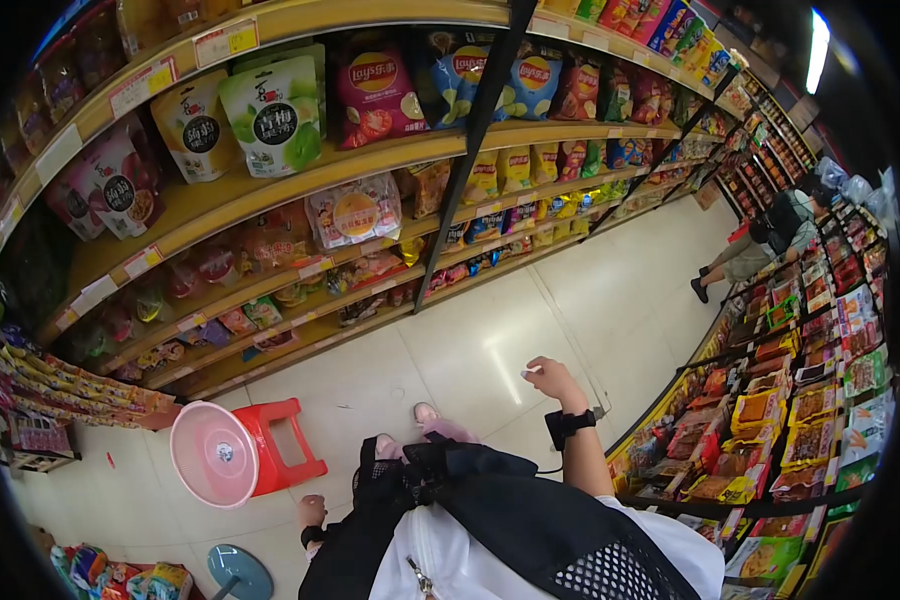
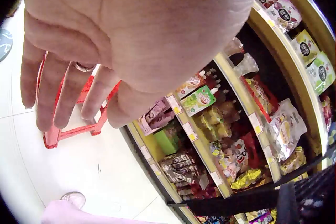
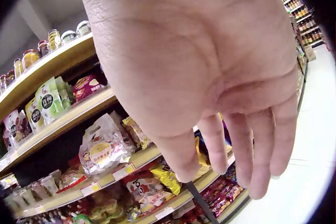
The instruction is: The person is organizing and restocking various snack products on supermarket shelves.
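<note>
My left hand [image 1: 312,511] hangs low at my side, near a red plastic stool [image 1: 288,445] with a pink basin [image 1: 215,455] at its end. Seen in the left wrist view, its fingers [image 2: 55,90] are loosely extended with nothing in them, and one wears a ring [image 2: 84,67]. My right hand [image 1: 555,383] is held out over the floor in front of the snack shelves. Its fingers [image 3: 261,145] point down, relaxed and holding nothing, in the right wrist view. Behind that hand, a clear bag of snacks [image 3: 105,148] stands on a shelf.
Long snack shelves [image 1: 270,225] curve across the front, with chip bags [image 1: 380,92] and pouches [image 1: 272,115]. A rack of packaged snacks [image 1: 760,420] runs along the right. Another person [image 1: 770,240] is at its far end. A blue-green round object [image 1: 240,570] lies at lower left.
</note>
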`<state>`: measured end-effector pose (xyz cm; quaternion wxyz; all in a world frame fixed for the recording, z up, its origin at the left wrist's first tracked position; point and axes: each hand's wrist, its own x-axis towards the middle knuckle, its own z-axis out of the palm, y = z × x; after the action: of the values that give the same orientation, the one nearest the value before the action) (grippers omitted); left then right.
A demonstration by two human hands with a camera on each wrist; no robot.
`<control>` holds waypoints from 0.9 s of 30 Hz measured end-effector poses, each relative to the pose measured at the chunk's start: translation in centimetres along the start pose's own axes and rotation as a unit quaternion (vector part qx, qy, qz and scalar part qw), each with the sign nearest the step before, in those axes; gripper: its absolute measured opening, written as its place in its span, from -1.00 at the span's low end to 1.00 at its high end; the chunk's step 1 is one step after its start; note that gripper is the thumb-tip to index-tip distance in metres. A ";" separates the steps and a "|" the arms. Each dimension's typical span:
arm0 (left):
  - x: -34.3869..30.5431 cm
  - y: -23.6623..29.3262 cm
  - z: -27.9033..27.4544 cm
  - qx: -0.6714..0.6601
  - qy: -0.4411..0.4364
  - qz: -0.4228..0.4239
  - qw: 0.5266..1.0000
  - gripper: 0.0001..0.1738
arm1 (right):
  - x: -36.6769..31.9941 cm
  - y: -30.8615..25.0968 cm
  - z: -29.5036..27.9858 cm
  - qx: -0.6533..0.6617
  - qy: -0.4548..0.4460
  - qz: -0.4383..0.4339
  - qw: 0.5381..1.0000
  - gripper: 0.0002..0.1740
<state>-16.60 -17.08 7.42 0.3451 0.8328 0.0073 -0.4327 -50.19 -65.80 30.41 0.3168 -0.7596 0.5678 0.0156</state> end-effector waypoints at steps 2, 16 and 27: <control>1.1 -2.3 -0.5 0.142 -0.059 0.231 0.961 -0.68 | -0.7 0.7 0.6 -0.011 0.007 0.015 1.000 -0.54; -3.1 -0.2 -1.6 0.001 -0.012 0.029 1.000 -0.74 | -2.9 -2.0 3.2 -0.013 -0.002 -0.005 1.000 -0.54; -3.4 0.0 -2.1 -0.044 0.017 -0.041 0.998 -0.70 | -2.8 -2.1 4.6 -0.010 -0.019 -0.003 1.000 -0.54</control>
<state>-17.24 -14.86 10.68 0.3633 0.8230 0.0667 -0.4316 -47.79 -60.82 28.78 0.3201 -0.7637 0.5595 0.0346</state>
